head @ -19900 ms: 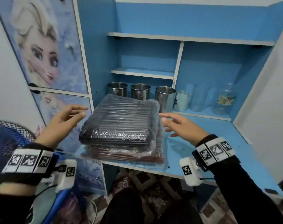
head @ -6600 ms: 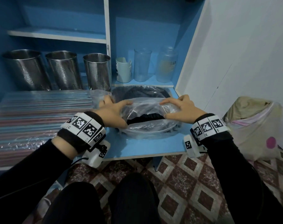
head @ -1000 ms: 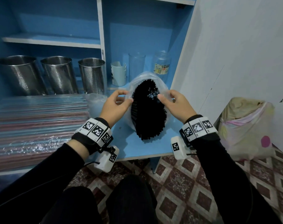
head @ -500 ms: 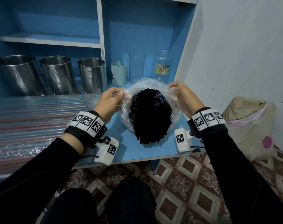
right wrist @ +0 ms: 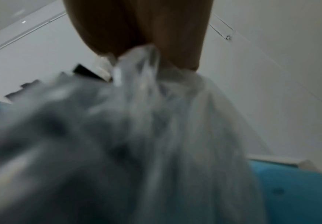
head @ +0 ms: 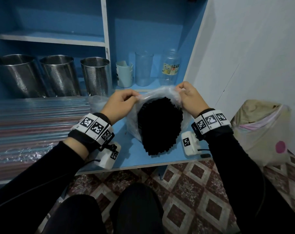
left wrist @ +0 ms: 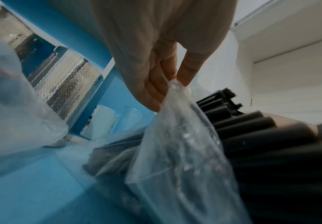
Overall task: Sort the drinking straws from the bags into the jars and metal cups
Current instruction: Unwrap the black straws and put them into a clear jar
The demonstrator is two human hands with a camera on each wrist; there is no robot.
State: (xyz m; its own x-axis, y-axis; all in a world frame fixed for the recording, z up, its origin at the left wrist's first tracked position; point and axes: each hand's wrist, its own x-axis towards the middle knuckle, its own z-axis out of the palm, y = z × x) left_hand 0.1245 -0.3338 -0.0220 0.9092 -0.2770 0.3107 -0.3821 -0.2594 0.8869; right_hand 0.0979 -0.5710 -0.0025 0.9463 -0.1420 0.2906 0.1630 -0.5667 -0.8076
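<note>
- Currently: left hand (head: 119, 105) and right hand (head: 191, 98) each pinching clear bag (head: 162, 92) rim, spread apart.
- One bundle black straws (head: 160, 125) inside bag, on blue desk (head: 131, 157).
- Three metal cups (head: 61, 75), two clear jars (head: 144, 68), one pale cup (head: 124, 74) behind.
- One bagged colored straw pack (head: 38, 122) at left.

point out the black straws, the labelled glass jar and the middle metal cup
black straws (head: 160, 125), head view, middle of the bundle's end face
labelled glass jar (head: 170, 69), head view, on its label
middle metal cup (head: 60, 76), head view, perforated side wall

left hand (head: 118, 105), right hand (head: 191, 98) pinching bag (head: 160, 92), black straws (head: 160, 125)
</note>
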